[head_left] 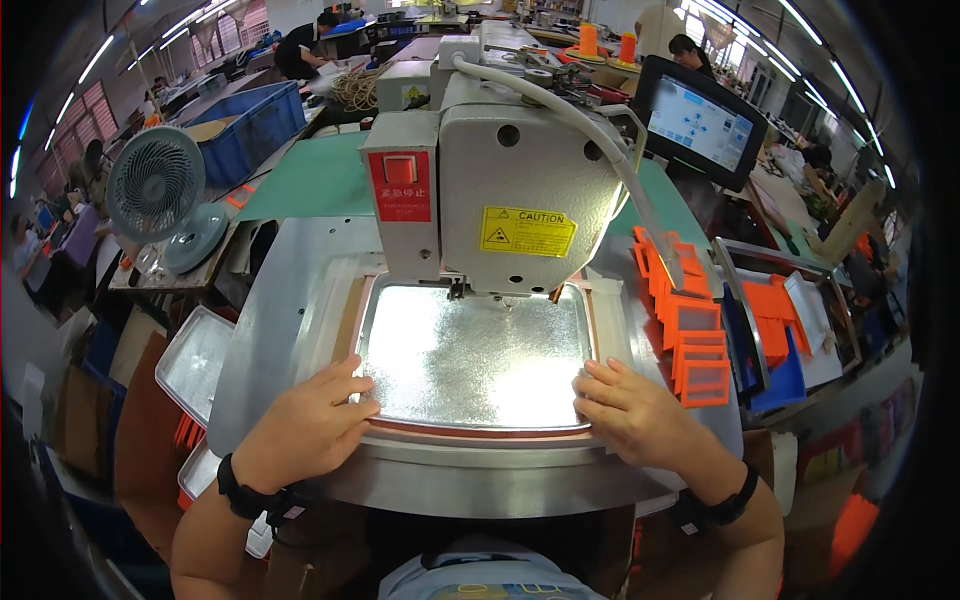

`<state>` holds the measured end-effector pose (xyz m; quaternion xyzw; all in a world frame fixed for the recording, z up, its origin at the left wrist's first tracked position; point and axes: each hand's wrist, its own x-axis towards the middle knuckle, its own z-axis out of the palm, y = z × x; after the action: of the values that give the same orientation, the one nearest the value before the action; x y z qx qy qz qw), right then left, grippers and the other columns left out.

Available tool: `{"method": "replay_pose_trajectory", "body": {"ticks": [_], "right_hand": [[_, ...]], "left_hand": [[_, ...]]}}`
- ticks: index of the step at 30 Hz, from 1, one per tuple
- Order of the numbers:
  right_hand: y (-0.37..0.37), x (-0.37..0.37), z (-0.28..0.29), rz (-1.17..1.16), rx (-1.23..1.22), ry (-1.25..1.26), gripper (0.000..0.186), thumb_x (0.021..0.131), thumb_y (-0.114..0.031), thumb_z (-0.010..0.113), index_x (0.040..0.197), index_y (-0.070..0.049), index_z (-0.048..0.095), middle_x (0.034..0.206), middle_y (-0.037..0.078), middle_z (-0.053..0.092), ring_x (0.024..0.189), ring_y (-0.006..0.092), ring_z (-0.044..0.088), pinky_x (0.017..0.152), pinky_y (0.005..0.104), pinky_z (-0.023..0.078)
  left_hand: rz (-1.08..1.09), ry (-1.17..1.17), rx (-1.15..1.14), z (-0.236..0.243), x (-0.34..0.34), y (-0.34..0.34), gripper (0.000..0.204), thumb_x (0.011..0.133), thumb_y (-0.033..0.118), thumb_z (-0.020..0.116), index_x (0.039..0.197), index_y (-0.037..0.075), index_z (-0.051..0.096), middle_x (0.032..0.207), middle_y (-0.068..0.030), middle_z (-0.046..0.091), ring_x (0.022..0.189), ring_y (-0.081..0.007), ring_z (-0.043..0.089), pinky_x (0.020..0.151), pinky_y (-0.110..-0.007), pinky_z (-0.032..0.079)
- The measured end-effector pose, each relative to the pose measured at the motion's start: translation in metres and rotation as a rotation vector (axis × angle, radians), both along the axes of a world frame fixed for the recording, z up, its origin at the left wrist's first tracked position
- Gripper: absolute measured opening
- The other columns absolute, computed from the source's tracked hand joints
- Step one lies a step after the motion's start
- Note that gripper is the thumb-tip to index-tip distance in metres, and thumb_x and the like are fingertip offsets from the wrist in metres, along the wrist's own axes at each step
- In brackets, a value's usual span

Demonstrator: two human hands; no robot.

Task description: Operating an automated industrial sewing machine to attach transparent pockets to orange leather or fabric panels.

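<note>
A shallow silver metal tray (470, 375) lies flat within a reddish-edged frame under the head of an industrial sewing machine (530, 190). At the tray's left edge, my left hand (318, 415) rests with its fingers stretched out and their tips on the rim. My right hand (632, 410) mirrors it at the right edge, fingers slightly bent and touching the rim. Neither hand wraps round anything. Bright light glares off the tray's surface. The machine's needle area, above the tray's far edge, is too small to make out clearly.
Small orange frames (700, 345) lie overlapping along the table's right side. More orange pieces (770, 315) fill a container beyond. Another silver tray (198, 362) stands at the left below the metal table (270, 310). A fan (157, 182), blue crate (250, 130) and screen (700, 120) surround the machine.
</note>
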<state>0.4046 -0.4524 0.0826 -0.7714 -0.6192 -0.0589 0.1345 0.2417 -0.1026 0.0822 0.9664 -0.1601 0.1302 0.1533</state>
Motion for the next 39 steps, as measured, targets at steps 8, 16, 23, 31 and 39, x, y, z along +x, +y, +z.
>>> {"method": "replay_pose_trajectory", "body": {"ticks": [8,16,23,31,39], "right_hand": [[0.005,0.006,0.010,0.022,-0.020,0.080,0.020,0.077,-0.015,0.077,0.086,-0.003,0.063,0.100,0.009,0.061,0.108,0.0283,0.057,0.100,0.0470,0.044],[0.001,0.011,0.002,0.008,0.019,0.150,0.022,0.079,-0.018,0.077,0.086,-0.003,0.063,0.101,0.009,0.062,0.109,0.0286,0.058,0.103,0.0482,0.042],[-0.002,0.009,-0.005,-0.017,0.069,0.154,0.025,0.079,-0.022,0.077,0.089,-0.001,0.065,0.106,0.012,0.064,0.115,0.0306,0.057,0.106,0.0505,0.041],[-0.003,0.008,-0.008,-0.039,0.085,0.176,0.026,0.079,-0.022,0.076,0.089,-0.001,0.064,0.107,0.012,0.063,0.117,0.0309,0.056,0.106,0.0508,0.041],[-0.005,0.008,-0.005,-0.051,0.097,0.177,0.026,0.075,-0.018,0.078,0.086,-0.001,0.062,0.103,0.011,0.061,0.112,0.0301,0.056,0.101,0.0475,0.043]], "left_hand": [[-0.062,0.436,0.471,0.033,0.071,-0.013,0.038,0.078,0.033,0.075,0.106,0.008,0.068,0.107,-0.0084,0.066,0.101,-0.0292,0.064,0.076,-0.038,0.051],[-0.326,0.382,0.341,0.012,0.145,-0.003,0.102,0.059,0.057,0.084,0.141,0.010,0.045,0.143,-0.0208,0.048,0.136,-0.0392,0.040,0.113,-0.046,0.031],[-0.356,0.696,0.225,0.022,0.167,-0.016,0.116,0.056,0.042,0.091,0.145,0.005,0.026,0.132,-0.0231,0.056,0.116,-0.0390,0.059,0.099,-0.040,0.046],[-0.340,0.642,0.263,0.022,0.162,-0.017,0.102,0.057,0.045,0.090,0.136,0.006,0.040,0.134,-0.0208,0.053,0.120,-0.0383,0.055,0.099,-0.041,0.044],[-0.456,0.561,0.257,0.015,0.175,-0.020,0.104,0.054,0.038,0.092,0.134,0.000,0.037,0.118,-0.0277,0.060,0.109,-0.0401,0.062,0.095,-0.040,0.047]]}}
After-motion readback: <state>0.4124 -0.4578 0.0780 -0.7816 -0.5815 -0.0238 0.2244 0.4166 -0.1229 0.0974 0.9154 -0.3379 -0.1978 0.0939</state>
